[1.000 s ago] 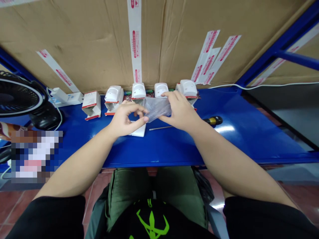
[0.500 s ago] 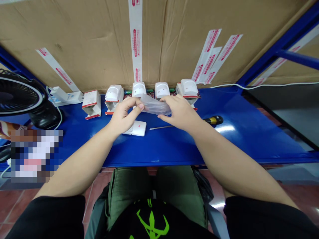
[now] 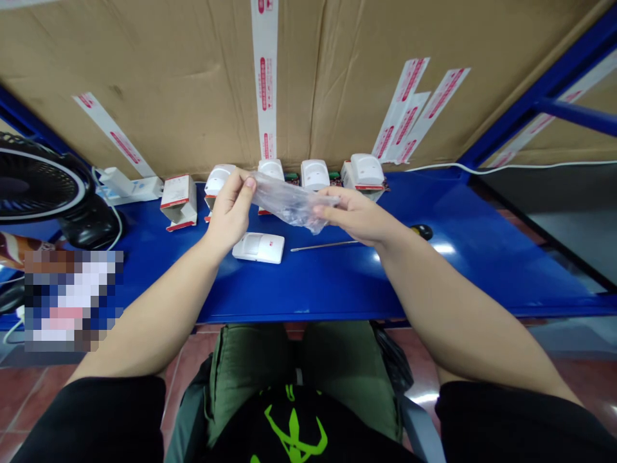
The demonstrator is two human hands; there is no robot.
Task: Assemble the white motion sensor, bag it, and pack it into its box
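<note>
A clear plastic bag (image 3: 289, 200) is stretched between my two hands above the blue table. My left hand (image 3: 232, 209) pinches its upper left end between thumb and fingers. At its right end, my right hand (image 3: 354, 213) grips the plastic, thumb toward the left. Below the bag lies a white motion sensor (image 3: 259, 247), flat on the table. Right of the sensor rests a screwdriver (image 3: 325, 245); its thin shaft shows, and my right hand and forearm hide part of its handle.
Along the cardboard wall (image 3: 193, 83) stand small open boxes, several topped by white sensors (image 3: 367, 169). At the left are an empty-fronted box (image 3: 177, 196), a power strip (image 3: 139, 191), a black fan (image 3: 38, 183) and a blurred-out patch. A white cable (image 3: 530, 168) runs along the right.
My hands have moved apart, the left one leftward and the right one slightly right and down. The bag now hangs slanting down to the right, and the sensor below is fully uncovered.
</note>
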